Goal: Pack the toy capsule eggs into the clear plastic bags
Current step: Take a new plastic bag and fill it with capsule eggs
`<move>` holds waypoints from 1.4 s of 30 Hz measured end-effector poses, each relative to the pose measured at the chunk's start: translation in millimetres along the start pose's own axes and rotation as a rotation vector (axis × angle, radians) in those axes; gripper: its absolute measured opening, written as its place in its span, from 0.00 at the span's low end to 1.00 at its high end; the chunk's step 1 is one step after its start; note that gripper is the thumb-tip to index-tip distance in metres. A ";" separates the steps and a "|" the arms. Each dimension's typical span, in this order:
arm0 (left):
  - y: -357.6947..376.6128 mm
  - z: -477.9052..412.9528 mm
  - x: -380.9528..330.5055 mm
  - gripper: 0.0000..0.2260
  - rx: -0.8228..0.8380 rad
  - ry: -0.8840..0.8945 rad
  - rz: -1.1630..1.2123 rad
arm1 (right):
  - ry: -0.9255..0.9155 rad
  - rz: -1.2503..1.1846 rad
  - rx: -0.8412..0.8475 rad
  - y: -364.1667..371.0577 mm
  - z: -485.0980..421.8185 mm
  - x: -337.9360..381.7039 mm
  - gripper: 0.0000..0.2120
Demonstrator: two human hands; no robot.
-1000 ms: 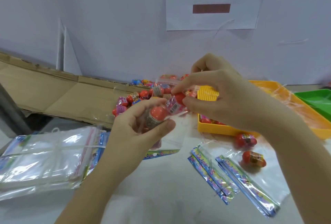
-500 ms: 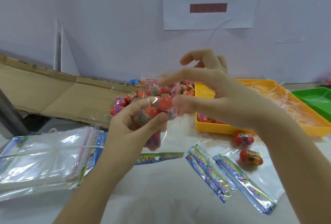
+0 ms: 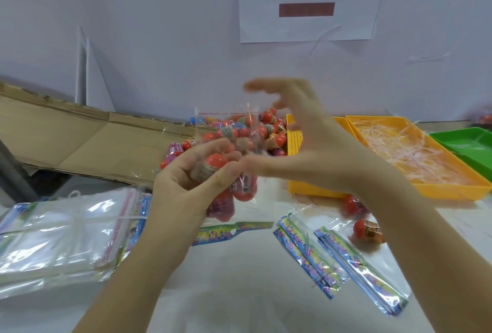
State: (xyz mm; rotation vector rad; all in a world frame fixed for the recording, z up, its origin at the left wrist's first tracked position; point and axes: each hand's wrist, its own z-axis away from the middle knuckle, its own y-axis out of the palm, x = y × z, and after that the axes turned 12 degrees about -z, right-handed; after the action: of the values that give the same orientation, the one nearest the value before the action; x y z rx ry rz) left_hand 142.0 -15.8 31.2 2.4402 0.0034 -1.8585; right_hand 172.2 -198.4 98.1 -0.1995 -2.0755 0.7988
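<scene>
A pale wall rises behind a white table. A paper sign with black characters and a dark red bar is stuck on the wall. Flattened brown cardboard lies along its foot.

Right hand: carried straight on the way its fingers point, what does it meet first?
Probably the clear bag that the left hand holds together with a red capsule egg. The right hand is open, fingers pointing toward it; blur leaves depth unsure.
</scene>
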 end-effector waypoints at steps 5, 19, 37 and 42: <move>-2.4 -1.8 0.3 0.20 -0.040 -0.013 0.014 | 0.214 -0.250 0.114 14.8 -5.7 -11.5 0.33; -11.1 -9.3 6.8 0.22 -0.012 -0.104 -0.001 | 0.148 -0.535 -0.025 45.5 -10.8 -21.1 0.05; -27.6 -11.8 -7.8 0.27 -0.167 -0.232 -0.115 | 0.057 0.344 0.088 83.8 -2.4 -71.3 0.16; -19.3 -9.2 -2.1 0.22 -0.132 -0.146 -0.177 | 0.055 -0.171 -0.367 39.2 -12.8 -46.2 0.18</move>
State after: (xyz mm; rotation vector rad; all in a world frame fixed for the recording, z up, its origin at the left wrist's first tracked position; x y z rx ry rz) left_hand 149.4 4.1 34.6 2.2777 0.3329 -2.0305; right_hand 204.2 -181.1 48.0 -0.2370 -2.1392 0.3021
